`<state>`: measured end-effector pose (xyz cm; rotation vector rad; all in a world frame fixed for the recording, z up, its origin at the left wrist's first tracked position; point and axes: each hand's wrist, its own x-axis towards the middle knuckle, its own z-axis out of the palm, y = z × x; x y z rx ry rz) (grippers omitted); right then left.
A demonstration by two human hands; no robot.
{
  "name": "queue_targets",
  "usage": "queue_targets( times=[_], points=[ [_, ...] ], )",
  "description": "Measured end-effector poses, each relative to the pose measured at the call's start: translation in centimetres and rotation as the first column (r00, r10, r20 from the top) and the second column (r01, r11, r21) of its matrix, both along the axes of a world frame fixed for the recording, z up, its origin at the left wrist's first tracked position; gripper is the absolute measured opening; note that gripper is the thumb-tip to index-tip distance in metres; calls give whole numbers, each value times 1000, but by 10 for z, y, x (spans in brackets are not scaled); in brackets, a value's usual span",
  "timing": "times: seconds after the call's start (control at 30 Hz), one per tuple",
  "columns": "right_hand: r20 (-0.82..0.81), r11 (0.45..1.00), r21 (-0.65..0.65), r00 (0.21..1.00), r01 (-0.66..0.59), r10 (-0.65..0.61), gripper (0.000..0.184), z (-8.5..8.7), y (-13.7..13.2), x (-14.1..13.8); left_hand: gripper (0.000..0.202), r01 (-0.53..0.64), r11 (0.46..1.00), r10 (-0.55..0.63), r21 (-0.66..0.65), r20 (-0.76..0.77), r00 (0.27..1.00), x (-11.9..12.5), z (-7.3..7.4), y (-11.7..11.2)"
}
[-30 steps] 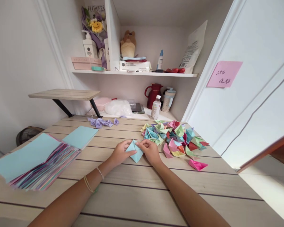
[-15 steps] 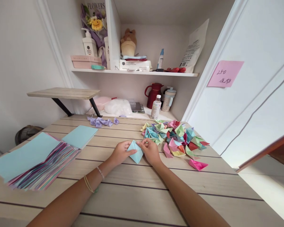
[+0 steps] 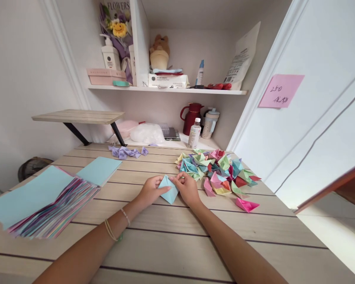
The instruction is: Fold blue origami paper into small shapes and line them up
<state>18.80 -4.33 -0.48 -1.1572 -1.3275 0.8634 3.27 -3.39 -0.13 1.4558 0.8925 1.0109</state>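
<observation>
A light blue folded paper piece [image 3: 168, 190] lies between my two hands on the wooden table [image 3: 165, 240]. My left hand [image 3: 149, 191] grips its left side with curled fingers and the thumb on top. My right hand [image 3: 187, 188] pinches its upper right edge. Just to the right lies a pile of folded paper shapes [image 3: 219, 171] in several colours, and a pink folded shape [image 3: 247, 205] sits apart at the pile's near edge.
A fanned stack of coloured paper sheets [image 3: 47, 201] with blue on top lies at the left. Purple folded pieces [image 3: 127, 152] sit at the table's far side. Behind are a small raised shelf [image 3: 77, 116], a red jug [image 3: 192, 116], a bottle [image 3: 194, 134] and a wall shelf [image 3: 165, 90].
Both hands stay on the blue paper piece with only slight finger movement. The view has shifted a little.
</observation>
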Motion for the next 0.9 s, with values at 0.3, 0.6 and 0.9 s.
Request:
queue_targets(
  times=[0.3, 0.6, 0.9],
  points=[
    [-266, 964, -55, 934, -261, 237, 55, 0, 2, 5, 32, 15, 996, -7, -88, 86, 996, -3, 6, 2],
    [-326, 959, -89, 917, -270, 228, 43, -3, 7, 4, 34, -23, 994, 31, -103, 78, 996, -2, 11, 2],
    [-159, 960, -53, 952, -273, 262, 40, 1, 1, 7, 29, 56, 973, -49, -222, 38, 998, -12, 13, 4]
  ],
)
